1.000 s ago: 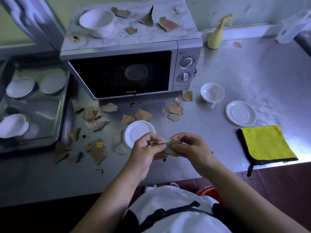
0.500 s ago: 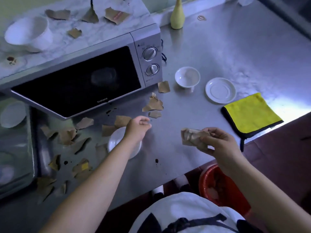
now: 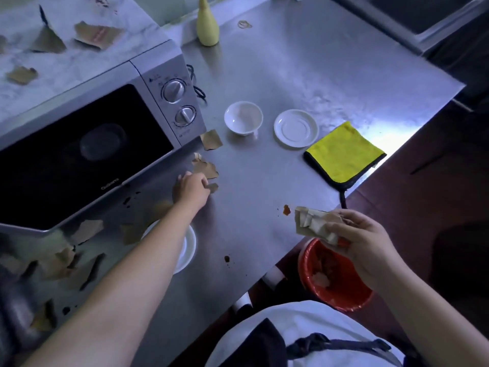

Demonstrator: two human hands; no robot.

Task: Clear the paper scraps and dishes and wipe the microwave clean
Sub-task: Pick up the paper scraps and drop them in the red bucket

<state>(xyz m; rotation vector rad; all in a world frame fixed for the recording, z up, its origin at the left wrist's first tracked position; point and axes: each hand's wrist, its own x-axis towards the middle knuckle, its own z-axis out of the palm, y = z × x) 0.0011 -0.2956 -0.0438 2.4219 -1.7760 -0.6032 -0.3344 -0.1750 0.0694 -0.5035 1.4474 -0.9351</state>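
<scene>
While stretched forward over the steel counter (image 3: 277, 70), pinches a small scrap (image 3: 213, 187) in the curled fingertips of the left hand (image 3: 190, 189), just off the near right corner of the microwave (image 3: 87, 144). Just beyond that hand: a torn scrap cluster (image 3: 205, 166), then a single scrap (image 3: 211, 139) touching the microwave's foot. Grips a crumpled wad of scraps (image 3: 313, 221) in the right hand (image 3: 362, 242), fingers wrapped round it, at the counter's near edge and over the far rim of a red bin (image 3: 336, 279) on the floor. Under the left forearm: a near saucer (image 3: 189, 245), partly hidden, close to the near edge. Left of it, before the microwave door: loose scraps (image 3: 87, 229), blurred. On the microwave's marbled top: further scraps (image 3: 96, 35). Right of the microwave: a white bowl (image 3: 243, 117) and a far saucer (image 3: 295, 127), side by side, apart. Just right of and nearer than that saucer: a yellow cloth (image 3: 344, 152), its right corner at the counter's edge. At the far side: a yellow spray bottle (image 3: 207, 27). Open steel between the left hand and the cloth, and across the far right, with a red-brown stain (image 3: 286, 210) beside the wad.
</scene>
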